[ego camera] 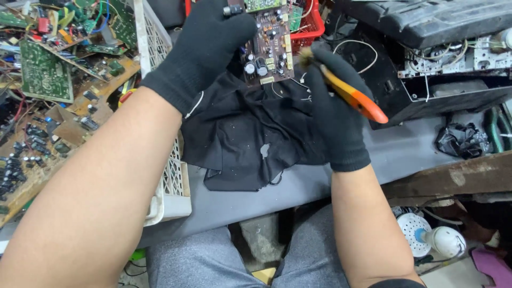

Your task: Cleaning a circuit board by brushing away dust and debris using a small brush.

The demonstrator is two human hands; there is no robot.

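Observation:
My left hand (205, 50), in a black glove, holds a brown circuit board (270, 45) upright above the bench; capacitors and other small parts cover its face. My right hand (333, 114), also gloved in black, grips a brush with an orange handle (354, 98). The brush's bristle tip (305, 55) sits just right of the board's edge, close to touching it. A black cloth (250, 138) lies under both hands on the grey bench top (405, 152).
A white plastic crate (173, 181) at left holds several green and brown circuit boards (45, 72). An opened black device chassis (442, 80) with wires sits at right. A red basket (309, 24) stands behind the board. My grey-trousered knees are below.

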